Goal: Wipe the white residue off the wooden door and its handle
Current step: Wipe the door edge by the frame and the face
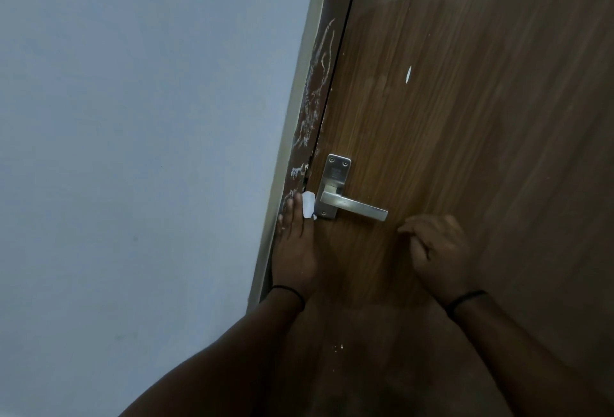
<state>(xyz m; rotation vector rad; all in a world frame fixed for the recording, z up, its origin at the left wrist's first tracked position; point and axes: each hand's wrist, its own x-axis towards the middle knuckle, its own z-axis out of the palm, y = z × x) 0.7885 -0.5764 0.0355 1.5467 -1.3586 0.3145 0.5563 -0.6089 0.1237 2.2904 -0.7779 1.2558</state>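
The wooden door (465, 117) fills the right side, with a silver lever handle (352, 205) on a metal plate (335, 184). My left hand (294, 244) lies with straight fingers against the door's edge just left of the plate, pressing a small white wipe (308, 204) there. My right hand (438, 250) hangs below the lever's tip, fingers loosely curled, holding nothing. White residue streaks (319, 84) run up the dark door frame above my left hand. One white fleck (408, 74) sits higher on the door face, and tiny white specks (338, 347) lie lower down.
A pale blue-grey wall (133, 151) takes up the left half. A light trim strip (295, 111) borders the dark frame. Both my wrists carry thin black bands.
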